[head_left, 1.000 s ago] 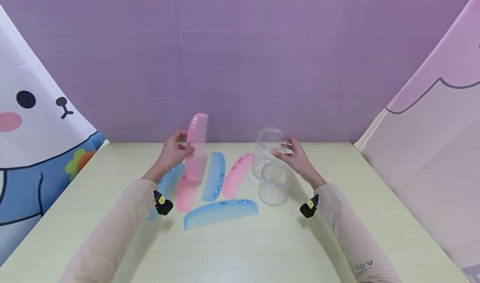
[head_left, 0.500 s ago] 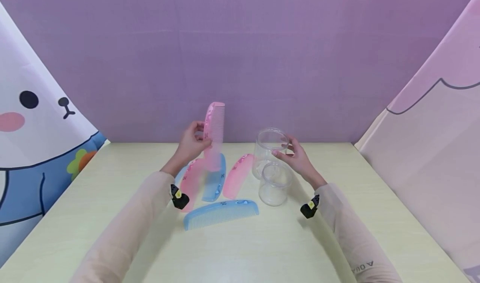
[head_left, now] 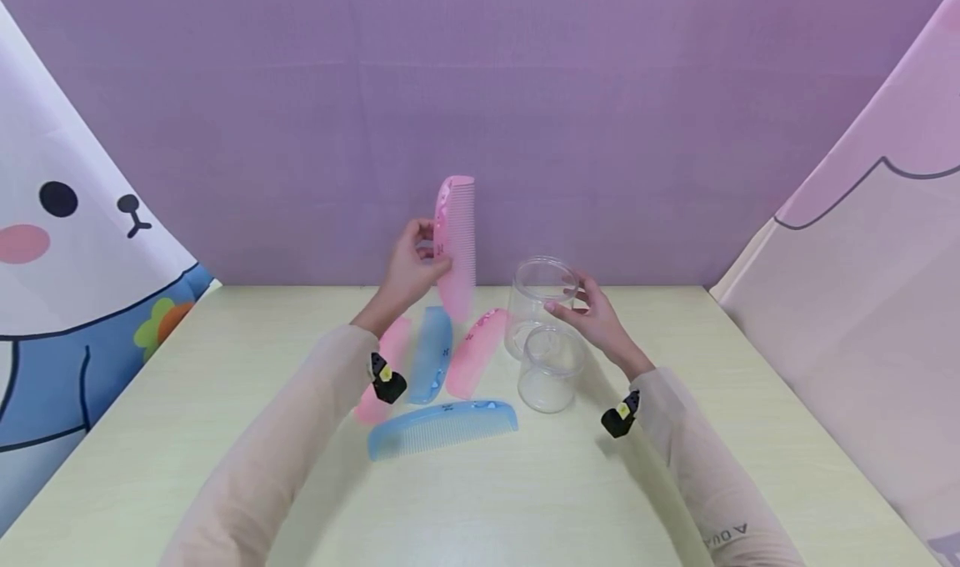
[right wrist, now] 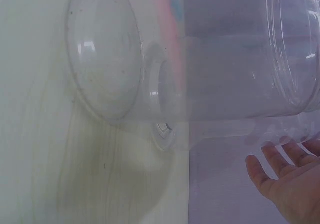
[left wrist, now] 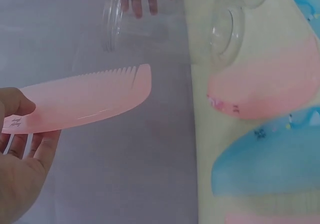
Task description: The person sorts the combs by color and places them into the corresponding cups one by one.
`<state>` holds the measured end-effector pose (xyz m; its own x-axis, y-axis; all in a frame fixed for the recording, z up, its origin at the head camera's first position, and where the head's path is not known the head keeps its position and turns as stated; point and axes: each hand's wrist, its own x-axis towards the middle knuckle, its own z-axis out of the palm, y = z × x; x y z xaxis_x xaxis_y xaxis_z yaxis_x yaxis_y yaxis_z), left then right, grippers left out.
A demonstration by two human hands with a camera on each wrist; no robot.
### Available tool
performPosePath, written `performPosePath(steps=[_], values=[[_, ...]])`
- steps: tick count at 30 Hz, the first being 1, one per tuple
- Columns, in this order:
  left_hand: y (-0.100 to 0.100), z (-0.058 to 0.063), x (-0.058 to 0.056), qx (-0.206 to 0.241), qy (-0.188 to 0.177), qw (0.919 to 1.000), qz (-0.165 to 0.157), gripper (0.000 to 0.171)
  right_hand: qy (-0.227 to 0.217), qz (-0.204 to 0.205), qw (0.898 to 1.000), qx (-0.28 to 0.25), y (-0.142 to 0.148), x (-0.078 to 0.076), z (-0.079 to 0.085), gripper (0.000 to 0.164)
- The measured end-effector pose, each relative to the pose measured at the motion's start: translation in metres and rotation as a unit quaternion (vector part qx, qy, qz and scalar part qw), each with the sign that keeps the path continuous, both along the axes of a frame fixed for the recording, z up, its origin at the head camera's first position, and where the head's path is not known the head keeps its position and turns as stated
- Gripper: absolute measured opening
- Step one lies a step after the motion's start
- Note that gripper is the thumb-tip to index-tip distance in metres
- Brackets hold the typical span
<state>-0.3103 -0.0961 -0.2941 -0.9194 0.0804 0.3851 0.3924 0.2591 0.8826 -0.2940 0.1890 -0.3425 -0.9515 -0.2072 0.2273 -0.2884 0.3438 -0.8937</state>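
Note:
My left hand (head_left: 412,263) pinches a pink comb (head_left: 459,246) by its spine, thumb in front and fingers behind. The comb stands nearly upright above the table, teeth facing right; the left wrist view shows its smooth lower end (left wrist: 135,91). With thumb and fingers, my right hand (head_left: 596,313) holds the side of a tall clear jar (head_left: 517,317) near its rim. A shorter clear jar (head_left: 546,392) stands just in front. Below my left hand lie a blue comb (head_left: 430,358), a pink comb (head_left: 477,354) and another pink comb (head_left: 375,400), partly hidden by the wrist.
A blue comb (head_left: 442,427) lies crosswise nearest me, its teeth toward me. The pale table (head_left: 480,509) ends at a purple backdrop (head_left: 480,117). Printed cloths hang at both sides, one with a cartoon animal (head_left: 67,242).
My left hand has moved right and upward with the pink comb, toward the tall jar. The left forearm now covers a blue comb at the left. My right hand and both jars have stayed put.

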Motion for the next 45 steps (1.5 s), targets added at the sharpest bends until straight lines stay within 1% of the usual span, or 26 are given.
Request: performPosePath(steps=[2, 9, 13, 20, 22, 24, 25, 26, 30, 32, 37, 41, 45], values=[[0.005, 0.003, -0.001, 0.008, 0.008, 0.9999, 0.001, 0.044, 0.001, 0.000, 1.000, -0.004, 0.000, 0.001, 0.001, 0.071], [0.019, 0.010, -0.005, 0.039, 0.053, 0.9978, 0.007, 0.046, 0.003, 0.001, 1.000, -0.009, 0.001, 0.000, -0.001, 0.070], [0.027, 0.019, -0.006, 0.061, 0.077, 0.9952, 0.008, 0.046, 0.002, 0.000, 1.000, -0.008, 0.001, 0.000, -0.002, 0.071], [0.043, 0.043, 0.016, 0.089, 0.114, 0.9895, 0.007, 0.043, 0.001, 0.000, 1.000, -0.008, 0.001, 0.000, -0.002, 0.072], [0.047, 0.045, 0.016, 0.096, 0.116, 0.9886, 0.006, 0.043, 0.001, 0.001, 1.000, -0.009, 0.001, 0.000, -0.002, 0.072], [0.051, 0.046, 0.016, 0.097, 0.113, 0.9887, 0.013, 0.043, 0.000, 0.002, 1.000, -0.009, 0.001, 0.001, -0.002, 0.072], [0.053, 0.046, 0.016, 0.098, 0.110, 0.9889, 0.016, 0.043, 0.000, 0.002, 1.000, -0.008, 0.001, 0.001, -0.001, 0.072], [0.054, 0.045, 0.013, 0.100, 0.109, 0.9888, 0.018, 0.044, -0.001, 0.002, 1.000, -0.007, 0.001, 0.001, -0.001, 0.072], [0.063, 0.037, -0.003, 0.117, 0.104, 0.9873, 0.025, 0.045, -0.002, 0.001, 1.000, -0.005, 0.002, 0.001, -0.001, 0.072], [0.067, 0.033, -0.011, 0.125, 0.111, 0.9856, 0.023, 0.047, -0.001, 0.001, 1.000, -0.004, 0.002, 0.001, -0.001, 0.073], [0.078, 0.027, -0.012, 0.126, 0.124, 0.9841, 0.020, 0.044, -0.001, 0.000, 1.000, -0.003, 0.002, 0.000, -0.001, 0.073], [0.086, 0.019, -0.011, 0.126, 0.122, 0.9843, 0.021, 0.042, 0.000, -0.001, 1.000, -0.005, 0.002, 0.000, -0.002, 0.073], [0.093, 0.012, -0.013, 0.128, 0.120, 0.9844, 0.018, 0.042, -0.001, -0.001, 1.000, -0.007, 0.002, 0.000, -0.002, 0.073]])
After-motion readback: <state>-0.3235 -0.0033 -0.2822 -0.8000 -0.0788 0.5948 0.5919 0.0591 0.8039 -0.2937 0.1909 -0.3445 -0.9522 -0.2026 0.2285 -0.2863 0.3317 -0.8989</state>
